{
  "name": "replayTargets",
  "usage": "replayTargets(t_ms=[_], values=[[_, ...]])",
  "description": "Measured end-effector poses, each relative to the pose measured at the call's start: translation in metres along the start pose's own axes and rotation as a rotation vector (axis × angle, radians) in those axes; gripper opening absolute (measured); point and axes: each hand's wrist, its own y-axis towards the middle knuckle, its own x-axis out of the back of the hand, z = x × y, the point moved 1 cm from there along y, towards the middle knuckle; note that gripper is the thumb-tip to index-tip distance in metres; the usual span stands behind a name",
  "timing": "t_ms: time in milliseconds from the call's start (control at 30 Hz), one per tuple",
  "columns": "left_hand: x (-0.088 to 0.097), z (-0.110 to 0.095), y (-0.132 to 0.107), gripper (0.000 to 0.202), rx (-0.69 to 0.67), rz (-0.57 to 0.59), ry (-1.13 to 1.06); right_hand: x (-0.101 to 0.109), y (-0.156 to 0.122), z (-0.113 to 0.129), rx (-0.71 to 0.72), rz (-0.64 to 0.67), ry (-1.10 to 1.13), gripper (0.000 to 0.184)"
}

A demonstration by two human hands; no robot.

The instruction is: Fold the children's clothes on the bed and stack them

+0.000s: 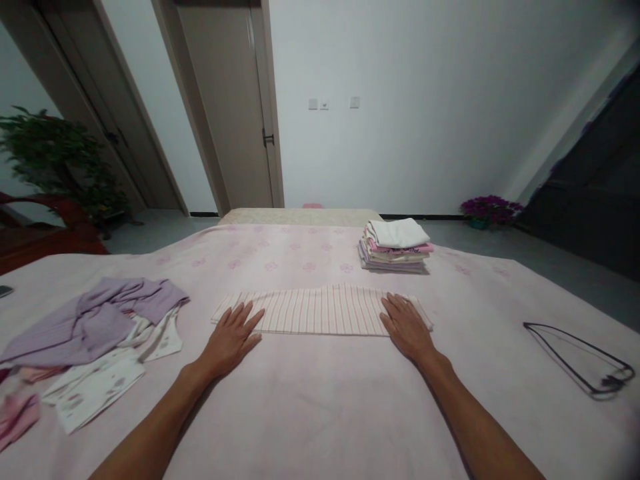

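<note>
Both hands lie flat, fingers spread — the left hand (pixel 231 337) and right hand (pixel 406 327) press the ends of a folded striped cloth (pixel 320 310) mid-bed (pixel 320 413), seemingly smoothing it. A folded stack (pixel 396 245) sits behind — unfolded clothes (pixel 100 333) left.

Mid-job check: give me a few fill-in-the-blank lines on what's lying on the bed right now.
The left hand and right hand rest flat at the ends of a cloth patterned with ____.
The top piece of the folded stack is coloured ____.
The hanger lies on the bed nearer the ____ hand.
The purple garment lies nearer the ____ hand.
Missing words: stripes; white; right; left.
</note>
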Motion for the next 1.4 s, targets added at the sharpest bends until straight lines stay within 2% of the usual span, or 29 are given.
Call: replayTargets(t_ms=[167,267,367,433,533,667,767,867,1067,1400], values=[[0.008,-0.005,-0.005,0.040,-0.046,-0.109,-0.106,0.007,0.001,0.002,0.052,-0.139,0.048,0.034],[0.017,-0.022,0.002,0.027,-0.117,-0.166,-0.267,0.017,0.000,0.006,0.070,-0.176,0.083,0.029],[0.025,-0.042,0.016,0.021,-0.140,-0.157,-0.406,0.031,0.001,0.023,0.075,-0.152,0.110,0.024],[0.027,-0.052,0.025,0.018,-0.138,-0.142,-0.449,0.040,0.004,0.048,0.081,-0.118,0.143,0.023],[0.025,-0.058,0.033,0.013,-0.147,-0.136,-0.457,0.050,0.013,0.101,0.132,-0.076,0.248,0.021],[0.020,-0.057,0.032,0.011,-0.154,-0.158,-0.430,0.048,0.027,0.171,0.335,0.020,0.316,0.018],[0.019,-0.057,0.028,0.014,-0.147,-0.166,-0.411,0.042,0.034,0.198,0.396,0.054,0.275,0.018],[0.020,-0.057,0.027,0.016,-0.138,-0.167,-0.409,0.037,0.035,0.205,0.372,0.043,0.260,0.018],[0.025,-0.060,0.029,0.018,-0.127,-0.160,-0.394,0.029,0.031,0.201,0.283,-0.019,0.293,0.010],[0.030,-0.064,0.029,0.019,-0.107,-0.120,-0.379,0.028,0.031,0.205,0.310,-0.058,0.202,0.013]])
